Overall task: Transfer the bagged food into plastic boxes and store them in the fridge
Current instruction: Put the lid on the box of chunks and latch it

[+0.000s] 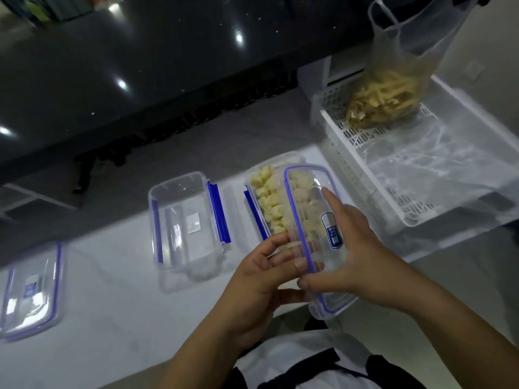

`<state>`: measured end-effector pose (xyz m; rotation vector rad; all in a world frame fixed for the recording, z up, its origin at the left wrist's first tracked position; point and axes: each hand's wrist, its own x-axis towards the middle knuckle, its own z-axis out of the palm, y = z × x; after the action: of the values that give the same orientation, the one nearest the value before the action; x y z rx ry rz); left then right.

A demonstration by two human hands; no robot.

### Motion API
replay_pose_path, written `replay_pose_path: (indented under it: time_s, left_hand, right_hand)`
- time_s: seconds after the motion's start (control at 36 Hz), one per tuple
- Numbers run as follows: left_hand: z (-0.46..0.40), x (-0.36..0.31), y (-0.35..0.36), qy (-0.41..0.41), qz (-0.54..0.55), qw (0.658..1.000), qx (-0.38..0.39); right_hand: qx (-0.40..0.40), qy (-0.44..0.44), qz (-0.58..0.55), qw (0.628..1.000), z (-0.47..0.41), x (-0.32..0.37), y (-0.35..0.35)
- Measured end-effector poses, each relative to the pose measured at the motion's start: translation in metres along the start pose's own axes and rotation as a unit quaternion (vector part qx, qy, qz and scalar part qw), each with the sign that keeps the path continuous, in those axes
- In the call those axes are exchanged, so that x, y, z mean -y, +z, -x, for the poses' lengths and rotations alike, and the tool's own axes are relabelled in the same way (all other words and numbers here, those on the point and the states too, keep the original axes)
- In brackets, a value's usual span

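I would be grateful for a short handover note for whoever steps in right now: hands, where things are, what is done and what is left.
Left hand: fingers curled on the near left edge of the lid.
Right hand: lies on top of the lid, thumb at its near edge, forefinger straight.
The lid sits askew over the filled box of pale food chunks, not seated, clips open.
Empty box stands to the left; spare lid lies far left.
Bag of yellow strips rests in the white basket, far right.
Done: one box filled.
Left: seat and clip the lid, box the strips, put both in the fridge.
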<state>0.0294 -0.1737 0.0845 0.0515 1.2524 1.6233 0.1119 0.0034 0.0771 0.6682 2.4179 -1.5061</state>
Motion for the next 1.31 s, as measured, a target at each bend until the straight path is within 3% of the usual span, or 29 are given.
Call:
replay_pose_path:
  time_s: [0.08,0.22,0.36,0.58,0.97,1.31]
  left_hand:
    - [-0.002,0.001,-0.003,0.003,0.043,0.999,-0.032]
    - [-0.007,0.006,-0.025,0.005,0.026,0.98,-0.198]
    - [0.002,0.005,-0.05,-0.038,0.072,0.967,-0.242]
    - [0.01,0.006,-0.072,-0.074,0.061,0.974,-0.204]
    - [0.0,0.013,-0.102,-0.101,-0.003,0.987,-0.128]
    - [-0.025,0.029,-0.1,-0.088,-0.039,0.993,-0.075]
  right_hand:
    - [-0.001,0.0,0.01,1.0,-0.009,0.001,0.0]
    - [-0.075,0.036,0.13,0.988,-0.04,0.011,0.006]
    - [-0.087,0.063,0.246,0.963,-0.086,0.03,0.027]
    - [-0.066,0.132,0.391,0.909,-0.12,0.033,0.062]
    - [-0.064,0.142,0.39,0.908,-0.088,0.024,0.064]
    - [-0.116,0.17,0.307,0.929,-0.024,0.014,0.103]
